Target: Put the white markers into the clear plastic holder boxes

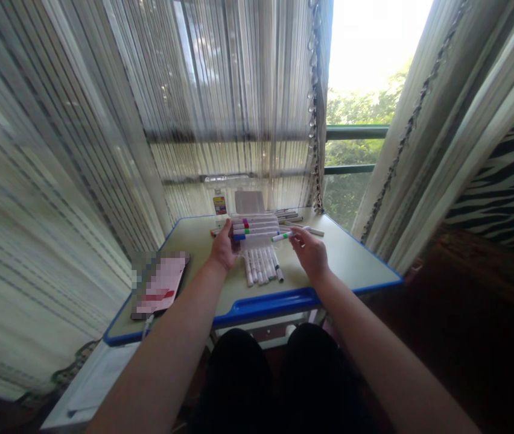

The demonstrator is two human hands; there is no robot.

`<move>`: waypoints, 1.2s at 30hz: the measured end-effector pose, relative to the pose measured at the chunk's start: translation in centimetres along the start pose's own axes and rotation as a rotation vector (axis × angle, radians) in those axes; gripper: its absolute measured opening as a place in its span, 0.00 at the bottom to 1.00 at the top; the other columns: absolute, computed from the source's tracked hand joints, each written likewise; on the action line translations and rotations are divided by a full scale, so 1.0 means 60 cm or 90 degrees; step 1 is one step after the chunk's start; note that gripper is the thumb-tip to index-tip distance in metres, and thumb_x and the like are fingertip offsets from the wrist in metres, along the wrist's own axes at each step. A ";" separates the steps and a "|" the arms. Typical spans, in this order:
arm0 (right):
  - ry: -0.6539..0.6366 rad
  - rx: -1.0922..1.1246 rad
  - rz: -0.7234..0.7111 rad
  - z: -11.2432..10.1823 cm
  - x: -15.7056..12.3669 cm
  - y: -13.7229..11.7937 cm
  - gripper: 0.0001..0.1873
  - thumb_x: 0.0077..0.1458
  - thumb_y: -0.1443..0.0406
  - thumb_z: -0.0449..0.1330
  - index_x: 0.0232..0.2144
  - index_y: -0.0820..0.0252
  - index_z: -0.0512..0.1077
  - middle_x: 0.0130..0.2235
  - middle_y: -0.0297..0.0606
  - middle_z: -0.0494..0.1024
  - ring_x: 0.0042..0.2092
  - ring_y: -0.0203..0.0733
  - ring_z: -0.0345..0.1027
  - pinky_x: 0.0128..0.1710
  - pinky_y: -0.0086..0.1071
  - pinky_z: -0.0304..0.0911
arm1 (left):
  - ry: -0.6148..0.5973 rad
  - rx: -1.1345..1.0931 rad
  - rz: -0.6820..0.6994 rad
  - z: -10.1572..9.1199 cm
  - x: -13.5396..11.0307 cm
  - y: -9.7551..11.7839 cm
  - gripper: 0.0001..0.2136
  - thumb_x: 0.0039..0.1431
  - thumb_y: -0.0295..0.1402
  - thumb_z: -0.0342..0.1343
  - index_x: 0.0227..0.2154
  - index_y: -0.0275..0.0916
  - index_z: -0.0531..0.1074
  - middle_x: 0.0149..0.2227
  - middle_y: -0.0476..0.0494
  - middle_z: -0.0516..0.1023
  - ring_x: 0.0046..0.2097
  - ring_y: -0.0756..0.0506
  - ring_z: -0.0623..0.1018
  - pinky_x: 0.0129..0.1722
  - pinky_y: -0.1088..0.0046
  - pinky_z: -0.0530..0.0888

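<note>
My left hand (225,246) grips the left side of a clear plastic marker case (261,243). Several white markers (261,228) lie across in it, with purple, red, green and blue marks at their left ends. Between the fingers of my right hand (310,252) is a white marker with green ends (280,237), held nearly level just right of the case. Below the case, a row of several white markers (260,266) lies side by side on the desk, pointing toward me; one at the right has a dark end.
The pale desk (347,259) has a blue rim. Loose markers (289,215) lie behind the case, near a clear container with a colored label (219,205). A tablet-like device (161,286), partly blurred out, sits at the left with a cable. Striped curtains (239,90) hang behind.
</note>
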State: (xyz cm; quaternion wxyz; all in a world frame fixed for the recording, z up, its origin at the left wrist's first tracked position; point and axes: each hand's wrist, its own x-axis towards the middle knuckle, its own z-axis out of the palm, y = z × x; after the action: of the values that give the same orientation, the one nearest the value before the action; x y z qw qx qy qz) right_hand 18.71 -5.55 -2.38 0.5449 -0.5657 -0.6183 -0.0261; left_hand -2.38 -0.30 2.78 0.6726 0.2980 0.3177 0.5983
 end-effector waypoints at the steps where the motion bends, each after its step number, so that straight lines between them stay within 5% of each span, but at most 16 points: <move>1: 0.003 -0.004 -0.003 0.001 0.000 0.002 0.13 0.61 0.62 0.58 0.46 0.57 0.77 0.35 0.41 0.84 0.32 0.42 0.77 0.33 0.32 0.68 | 0.004 0.001 0.002 0.000 0.000 0.000 0.14 0.66 0.39 0.51 0.39 0.35 0.78 0.26 0.46 0.82 0.26 0.48 0.80 0.25 0.75 0.74; 8: 0.044 -0.111 -0.111 0.003 -0.005 0.005 0.14 0.64 0.57 0.57 0.43 0.57 0.79 0.25 0.35 0.79 0.25 0.38 0.72 0.27 0.28 0.60 | 0.003 0.009 0.015 -0.002 0.005 -0.004 0.13 0.64 0.39 0.54 0.38 0.35 0.78 0.28 0.46 0.82 0.26 0.49 0.79 0.28 0.76 0.74; 13: 0.117 -0.200 -0.319 -0.002 -0.006 -0.011 0.11 0.63 0.59 0.59 0.40 0.54 0.80 0.34 0.40 0.79 0.38 0.43 0.72 0.41 0.34 0.65 | 0.015 0.015 0.018 -0.002 0.007 -0.007 0.13 0.65 0.39 0.53 0.38 0.35 0.78 0.29 0.46 0.82 0.27 0.49 0.79 0.27 0.76 0.73; 18: 0.073 -0.214 -0.464 0.011 -0.008 -0.022 0.08 0.63 0.62 0.59 0.40 0.54 0.79 0.39 0.40 0.79 0.41 0.43 0.70 0.43 0.36 0.63 | -0.011 0.024 0.018 -0.001 0.005 -0.010 0.14 0.65 0.38 0.52 0.40 0.34 0.79 0.31 0.44 0.83 0.29 0.48 0.81 0.31 0.73 0.76; 23: -0.002 -0.217 -0.464 0.019 -0.010 -0.025 0.10 0.65 0.61 0.57 0.45 0.56 0.75 0.38 0.40 0.80 0.39 0.43 0.68 0.42 0.36 0.61 | -0.040 0.038 0.006 0.001 0.001 -0.013 0.15 0.64 0.40 0.54 0.41 0.33 0.78 0.30 0.43 0.83 0.33 0.45 0.83 0.35 0.70 0.79; 28: 0.003 -0.217 -0.486 0.017 -0.011 -0.033 0.06 0.64 0.62 0.59 0.37 0.55 0.75 0.37 0.37 0.80 0.39 0.42 0.66 0.42 0.36 0.57 | -0.075 0.048 -0.002 0.011 -0.009 -0.015 0.15 0.66 0.39 0.51 0.40 0.32 0.78 0.31 0.41 0.83 0.35 0.44 0.83 0.37 0.69 0.79; 36: -0.020 -0.201 -0.450 0.019 -0.010 -0.031 0.06 0.63 0.61 0.59 0.37 0.55 0.76 0.38 0.39 0.79 0.41 0.44 0.65 0.43 0.37 0.59 | -0.090 0.069 -0.007 0.015 -0.013 -0.023 0.15 0.65 0.40 0.52 0.40 0.33 0.78 0.31 0.42 0.83 0.37 0.44 0.83 0.39 0.69 0.79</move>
State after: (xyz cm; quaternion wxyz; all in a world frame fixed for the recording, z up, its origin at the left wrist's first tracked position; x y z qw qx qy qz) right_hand 16.49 -5.87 -2.17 0.3992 -0.3948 -0.7717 -0.2987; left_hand -0.88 -1.27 2.31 0.6795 0.3739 0.3030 0.5538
